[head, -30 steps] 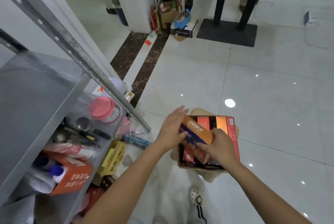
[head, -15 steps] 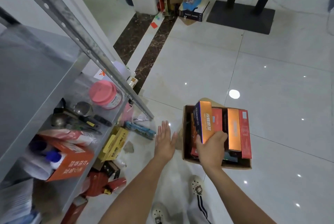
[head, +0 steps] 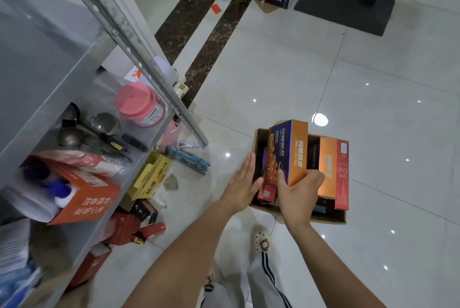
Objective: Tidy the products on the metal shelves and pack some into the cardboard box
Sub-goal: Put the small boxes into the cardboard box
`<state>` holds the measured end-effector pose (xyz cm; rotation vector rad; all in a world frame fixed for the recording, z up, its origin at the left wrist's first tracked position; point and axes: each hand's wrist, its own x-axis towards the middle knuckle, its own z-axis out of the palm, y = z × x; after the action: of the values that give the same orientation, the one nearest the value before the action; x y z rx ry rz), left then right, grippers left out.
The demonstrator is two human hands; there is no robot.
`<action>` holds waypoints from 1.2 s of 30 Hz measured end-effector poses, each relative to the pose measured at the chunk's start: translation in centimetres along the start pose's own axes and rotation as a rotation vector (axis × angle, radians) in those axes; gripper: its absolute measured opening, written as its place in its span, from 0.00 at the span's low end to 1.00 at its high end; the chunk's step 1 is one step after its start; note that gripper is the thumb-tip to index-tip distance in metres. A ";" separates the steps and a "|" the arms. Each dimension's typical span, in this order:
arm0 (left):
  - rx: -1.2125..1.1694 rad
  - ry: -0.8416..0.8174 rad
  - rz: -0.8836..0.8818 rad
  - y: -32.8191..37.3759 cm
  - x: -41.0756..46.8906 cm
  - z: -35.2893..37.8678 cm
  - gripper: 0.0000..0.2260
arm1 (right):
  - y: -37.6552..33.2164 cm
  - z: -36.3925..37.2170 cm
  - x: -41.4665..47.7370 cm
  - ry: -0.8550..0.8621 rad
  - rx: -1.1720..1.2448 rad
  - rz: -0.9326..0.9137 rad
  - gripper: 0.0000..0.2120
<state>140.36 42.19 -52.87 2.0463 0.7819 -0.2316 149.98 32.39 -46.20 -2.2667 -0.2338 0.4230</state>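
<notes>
The metal shelves fill your left side, their slanted upright post running down to the tiled floor. On the shelf below you, an orange carton lies on its side with blue-capped bottles inside it. Behind it are metal ladles and a pink-lidded jar.

The cardboard box stands open on the floor, to the right of the shelves and just ahead of your feet. An orange pack and a red pack stand upright along its right side.

Your right hand is clamped around the lower end of the blue-and-orange carton. The carton stands upright in the left part of the box, its top well above the rim.

Your left hand is flat with its fingers straight and together. It holds nothing and sits at the box's left wall; whether it presses on the wall cannot be told.

A yellow box lies on the floor under the shelf edge.
</notes>
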 end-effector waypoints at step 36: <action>0.278 0.107 -0.184 2.4 0.5 2.8 0.28 | 1.9 -0.5 -3.7 0.136 -0.175 0.065 0.27</action>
<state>142.59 39.23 -53.10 2.2618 1.0551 -0.3531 146.76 29.67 -46.43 -2.4691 -0.1316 0.2902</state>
